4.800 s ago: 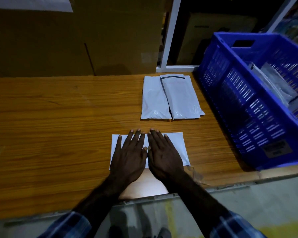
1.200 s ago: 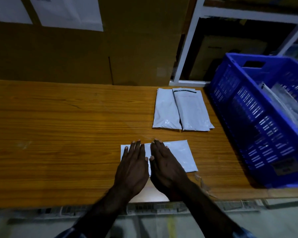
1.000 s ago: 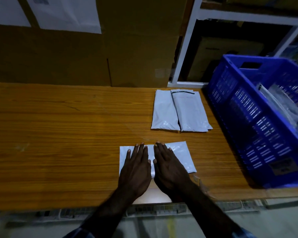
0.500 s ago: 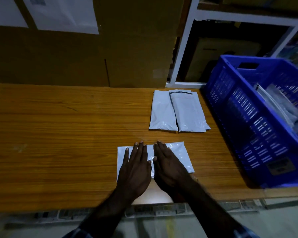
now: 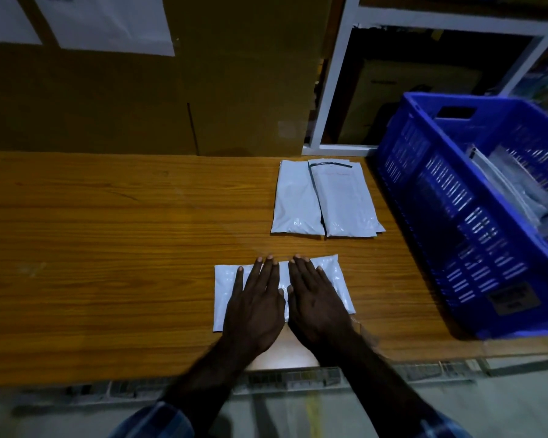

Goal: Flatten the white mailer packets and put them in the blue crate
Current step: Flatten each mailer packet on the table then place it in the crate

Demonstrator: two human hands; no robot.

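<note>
A white mailer packet [image 5: 225, 289] lies flat near the front edge of the wooden table [image 5: 108, 248]. My left hand [image 5: 257, 308] and my right hand [image 5: 317, 305] press down on it side by side, palms flat and fingers straight. Farther back lie two more white mailer packets, one [image 5: 295, 197] on the left and one [image 5: 345, 200] on the right with a dark strip at its top. The blue crate [image 5: 450, 216] stands at the table's right end with several packets [image 5: 513, 188] inside.
Large cardboard boxes [image 5: 140, 99] with white paper sheets [image 5: 108, 23] stand behind the table. A white shelf frame [image 5: 332, 74] rises at the back right. The table's front edge runs just below my wrists.
Both hands stay flat on the front packet and have slid slightly over it. The view has shifted a little.
</note>
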